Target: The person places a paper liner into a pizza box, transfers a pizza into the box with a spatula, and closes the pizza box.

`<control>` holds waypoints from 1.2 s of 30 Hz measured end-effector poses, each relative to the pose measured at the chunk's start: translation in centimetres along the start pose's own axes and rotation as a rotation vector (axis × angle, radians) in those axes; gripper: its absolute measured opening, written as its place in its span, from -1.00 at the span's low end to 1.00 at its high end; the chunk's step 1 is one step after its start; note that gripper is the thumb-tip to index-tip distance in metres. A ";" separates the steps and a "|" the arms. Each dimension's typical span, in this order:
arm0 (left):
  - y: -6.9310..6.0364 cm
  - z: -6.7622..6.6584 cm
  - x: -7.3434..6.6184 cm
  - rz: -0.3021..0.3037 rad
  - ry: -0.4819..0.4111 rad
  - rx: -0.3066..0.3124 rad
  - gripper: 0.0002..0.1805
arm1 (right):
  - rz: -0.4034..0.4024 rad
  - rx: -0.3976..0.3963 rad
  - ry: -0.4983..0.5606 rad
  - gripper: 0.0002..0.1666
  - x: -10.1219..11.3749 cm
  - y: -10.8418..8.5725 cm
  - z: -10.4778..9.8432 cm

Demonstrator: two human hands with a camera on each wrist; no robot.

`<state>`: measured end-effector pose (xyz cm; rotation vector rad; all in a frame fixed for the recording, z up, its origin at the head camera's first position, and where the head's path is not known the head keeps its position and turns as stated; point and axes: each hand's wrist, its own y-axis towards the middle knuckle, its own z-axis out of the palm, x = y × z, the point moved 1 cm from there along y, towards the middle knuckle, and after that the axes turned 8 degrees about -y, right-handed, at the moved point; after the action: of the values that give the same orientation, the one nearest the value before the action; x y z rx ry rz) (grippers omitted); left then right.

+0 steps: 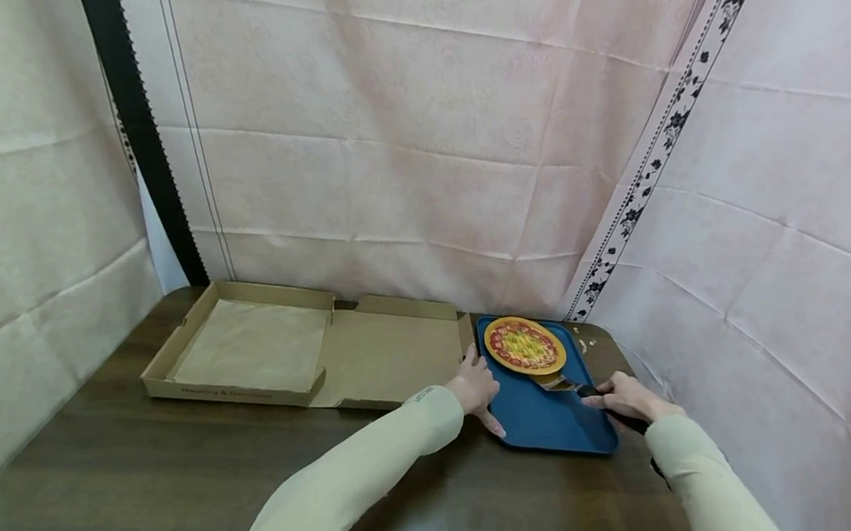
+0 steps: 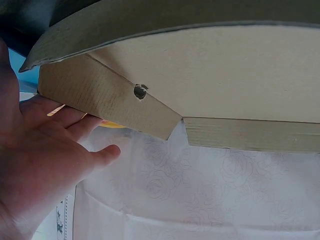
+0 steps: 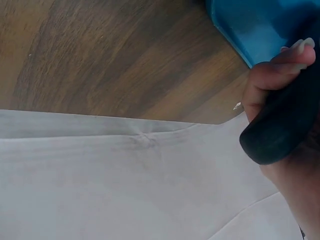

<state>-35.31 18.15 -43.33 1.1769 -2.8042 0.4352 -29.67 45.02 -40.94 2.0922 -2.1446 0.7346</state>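
Right hand [image 1: 631, 397] grasps the spatula [image 1: 586, 391], with pizza [image 1: 525, 345] ahead of its fingers, while loose fingers of left hand [image 1: 474, 386] have the tray [image 1: 550, 421] beside them

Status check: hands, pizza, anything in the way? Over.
Right hand gripping spatula. Left hand at left edge of blue tray. Pizza on tray, blade at its near edge. No obstruction seen; open box left of tray.
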 end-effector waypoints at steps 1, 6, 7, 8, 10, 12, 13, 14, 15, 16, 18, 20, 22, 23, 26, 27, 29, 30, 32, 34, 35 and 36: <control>0.0 0.0 0.0 0.000 0.002 0.000 -0.01 | 0.009 0.002 0.010 -0.60 0.1 0.0 0.1; 0.4 0.2 0.0 0.003 0.014 -0.004 0.01 | 0.042 0.000 0.038 -0.63 0.4 0.2 0.3; 0.5 0.2 0.1 0.002 0.012 -0.004 0.01 | 0.046 0.000 0.037 -0.63 0.4 0.2 0.4; 0.7 0.3 0.1 0.004 0.013 -0.004 0.02 | 0.049 0.001 0.037 -0.62 0.5 0.2 0.4; 0.9 0.3 0.1 0.005 0.014 -0.005 0.03 | 0.060 -0.001 0.036 -0.61 0.5 0.3 0.4; 1.0 0.3 0.1 0.009 0.016 -0.008 0.05 | 0.065 -0.004 0.030 -0.60 0.6 0.4 0.4; 1.1 0.3 0.1 0.010 0.016 -0.009 0.05 | 0.066 -0.005 0.027 -0.60 0.6 0.4 0.4; 1.1 0.3 0.1 0.010 0.017 -0.011 0.05 | 0.067 -0.007 0.025 -0.60 0.6 0.5 0.4; 1.1 0.2 0.2 0.012 0.017 -0.013 0.05 | 0.065 -0.010 0.023 -0.60 0.6 0.6 0.4; 1.1 0.2 0.2 0.014 0.016 -0.015 0.05 | 0.063 -0.010 0.025 -0.60 0.7 0.6 0.4; 1.2 0.2 0.2 0.020 0.013 -0.016 0.05 | 0.062 -0.014 0.030 -0.62 0.7 0.7 0.5; 1.3 0.3 0.3 0.025 0.009 -0.015 0.06 | 0.051 -0.015 0.034 -0.62 0.8 0.9 0.6; 1.3 0.3 0.3 0.032 0.006 -0.016 0.07 | 0.049 -0.017 0.044 -0.64 0.8 1.0 0.8; 1.4 0.3 0.3 0.035 0.006 -0.018 0.08 | 0.047 -0.019 0.045 -0.65 0.8 1.0 0.8; 1.5 0.3 0.3 0.042 0.006 -0.028 0.08 | 0.043 -0.023 0.051 -0.65 0.9 1.1 0.9; 1.5 0.3 0.3 0.044 0.007 -0.031 0.08 | 0.043 -0.025 0.049 -0.65 0.8 1.2 0.9; 1.6 0.3 0.3 0.046 0.004 -0.038 0.06 | 0.040 -0.025 0.043 -0.64 0.8 1.2 0.9; 1.7 0.3 0.3 0.048 0.004 -0.040 0.06 | 0.040 -0.026 0.041 -0.64 0.8 1.3 0.9; 1.8 0.3 0.4 0.050 0.002 -0.045 0.05 | 0.043 -0.025 0.039 -0.64 0.9 1.3 0.9; 1.8 0.3 0.4 0.053 -0.005 -0.048 0.04 | 0.046 -0.022 0.041 -0.63 0.9 1.4 1.0; 1.8 0.3 0.4 0.055 -0.007 -0.049 0.03 | 0.049 -0.019 0.045 -0.62 0.9 1.4 1.0; 1.8 0.3 0.4 0.058 -0.009 -0.050 0.02 | 0.053 -0.018 0.049 -0.62 0.9 1.4 1.1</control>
<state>-36.88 18.96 -43.93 1.0931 -2.8455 0.3618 -30.81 43.74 -41.97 1.9943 -2.1808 0.7610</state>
